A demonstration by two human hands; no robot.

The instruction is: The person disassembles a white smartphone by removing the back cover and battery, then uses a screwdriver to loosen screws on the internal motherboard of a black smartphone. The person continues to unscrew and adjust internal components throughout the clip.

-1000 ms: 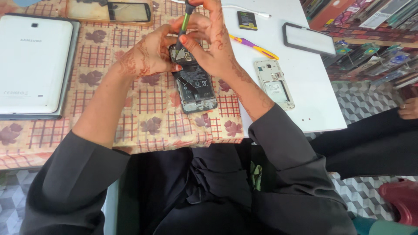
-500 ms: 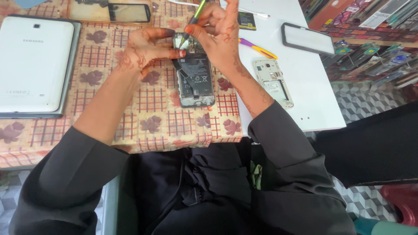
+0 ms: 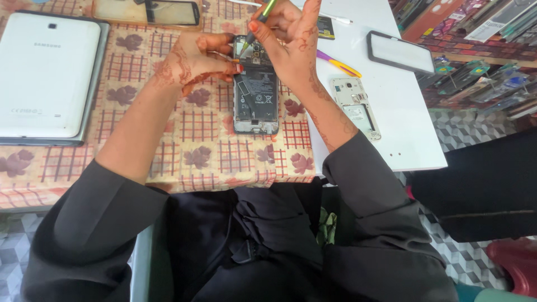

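We work at a worktop (image 3: 184, 162) covered with a checked cloth printed with dark leaves; a white board (image 3: 391, 112) lies over its right part, and below it the floor (image 3: 464, 134) shows grey patterned tiles, with racks of packaged goods (image 3: 481, 33) at the upper right. We count one opened phone (image 3: 256, 92) lying face down on the cloth, its back cover off and its battery and circuit parts bare. Our left hand (image 3: 193, 59) rests at the phone's upper left edge, fingertips pressed against its side. Our right hand (image 3: 288, 42) is closed around one green-tipped screwdriver (image 3: 258, 22), whose point meets the phone's top near the camera. Around it we count one white tablet (image 3: 47, 72) at the left, one dark-screened phone (image 3: 172, 11) at the top, one pale phone frame (image 3: 355, 106) and one black-rimmed screen panel (image 3: 400, 53) on the white board, one small dark battery (image 3: 325, 27), and one purple and yellow tool (image 3: 338, 63) beside our right wrist.
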